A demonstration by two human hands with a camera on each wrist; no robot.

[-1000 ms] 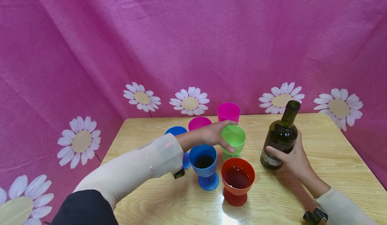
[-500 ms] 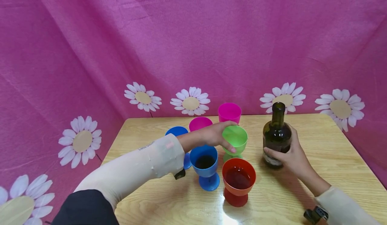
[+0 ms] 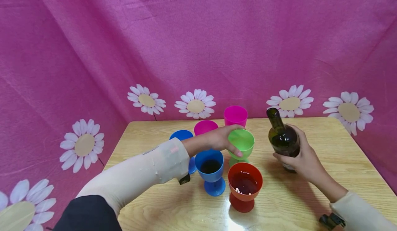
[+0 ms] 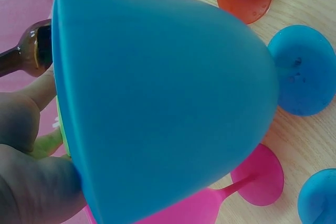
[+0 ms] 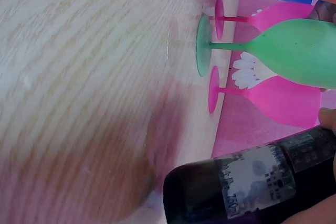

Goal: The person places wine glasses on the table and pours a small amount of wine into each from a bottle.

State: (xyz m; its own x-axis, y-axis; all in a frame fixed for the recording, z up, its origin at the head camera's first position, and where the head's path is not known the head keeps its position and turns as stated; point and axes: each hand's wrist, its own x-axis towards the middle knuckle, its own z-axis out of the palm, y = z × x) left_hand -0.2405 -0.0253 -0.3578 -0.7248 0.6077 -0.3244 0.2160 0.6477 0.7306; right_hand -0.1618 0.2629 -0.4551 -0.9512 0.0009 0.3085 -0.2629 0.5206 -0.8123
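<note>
My left hand (image 3: 221, 138) reaches over the near blue goblet (image 3: 214, 185) and grips the green goblet (image 3: 243, 144) at its rim, thumb on the near side. The inside of the green bowl shows no dark liquid. My right hand (image 3: 305, 160) grips a dark glass wine bottle (image 3: 283, 139) round its body, to the right of the green goblet. The bottle's neck leans left, with its open mouth above and right of the goblet. In the right wrist view the labelled bottle (image 5: 254, 179) has its base off the wood, with a shadow below it.
An orange-red goblet (image 3: 243, 203) with dark red liquid stands in front, beside the blue one holding dark liquid. Two pink goblets (image 3: 235, 115) and another blue goblet (image 3: 181, 134) stand behind on the wooden table (image 3: 173, 203). A pink flowered cloth (image 3: 198, 51) hangs behind.
The bottle's neck has swung from leaning right, through upright, to leaning left toward the green goblet. My left hand has stayed at the green goblet's rim.
</note>
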